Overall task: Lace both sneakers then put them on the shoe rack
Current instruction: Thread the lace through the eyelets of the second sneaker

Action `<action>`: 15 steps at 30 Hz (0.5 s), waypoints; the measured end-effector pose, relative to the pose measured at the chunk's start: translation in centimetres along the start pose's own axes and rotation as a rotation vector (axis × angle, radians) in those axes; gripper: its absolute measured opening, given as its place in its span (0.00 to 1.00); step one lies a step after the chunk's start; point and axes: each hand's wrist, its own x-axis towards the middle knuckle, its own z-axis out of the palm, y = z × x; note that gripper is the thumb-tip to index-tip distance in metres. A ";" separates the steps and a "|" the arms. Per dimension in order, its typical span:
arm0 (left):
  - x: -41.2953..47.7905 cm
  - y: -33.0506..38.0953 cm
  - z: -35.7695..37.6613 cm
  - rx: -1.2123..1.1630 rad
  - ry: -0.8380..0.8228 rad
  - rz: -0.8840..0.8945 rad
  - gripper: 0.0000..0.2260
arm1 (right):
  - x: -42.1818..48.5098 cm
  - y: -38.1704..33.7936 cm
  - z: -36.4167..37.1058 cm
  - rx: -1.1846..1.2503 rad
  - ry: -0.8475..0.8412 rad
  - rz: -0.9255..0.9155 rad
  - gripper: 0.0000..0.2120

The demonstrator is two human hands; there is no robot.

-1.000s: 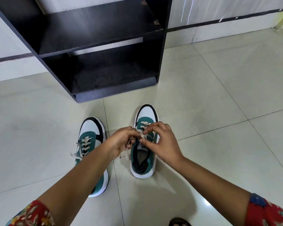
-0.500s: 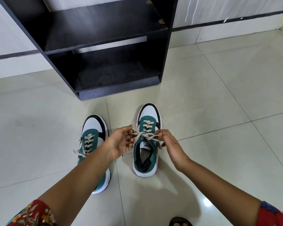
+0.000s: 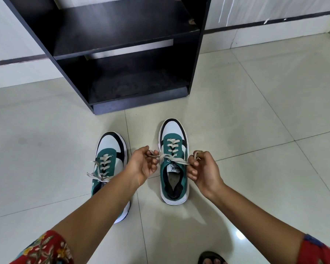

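Observation:
Two green, white and black sneakers stand on the tiled floor, toes toward the rack. The right sneaker [image 3: 173, 164] has beige laces [image 3: 171, 158] crossed over its tongue. My left hand [image 3: 143, 164] pinches one lace end at the shoe's left side. My right hand [image 3: 203, 168] pinches the other end at its right side, and the lace runs taut between them. The left sneaker [image 3: 111, 159] lies partly under my left forearm, its laces tied in a loose bow. The black shoe rack [image 3: 122, 54] stands just beyond the shoes, with nothing on either shelf.
A white wall with a dark stripe runs behind the rack. Pale floor tiles [image 3: 265, 130] spread to the right and left of the shoes. A sandalled foot [image 3: 211, 259] shows at the bottom edge.
My hands have moved apart from over the right sneaker's tongue, drawing the lace ends out to either side. The camera view has tilted slightly.

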 end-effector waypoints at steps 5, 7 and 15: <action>0.6 -0.1 -0.1 0.193 0.082 0.073 0.14 | 0.5 -0.1 -0.3 -0.160 0.074 -0.005 0.13; 0.7 -0.1 0.0 0.273 0.095 0.110 0.14 | 0.8 -0.2 -0.7 0.020 0.067 0.070 0.14; 1.3 0.1 -0.1 0.535 0.132 0.196 0.15 | 1.9 0.0 -1.6 0.154 0.103 0.181 0.14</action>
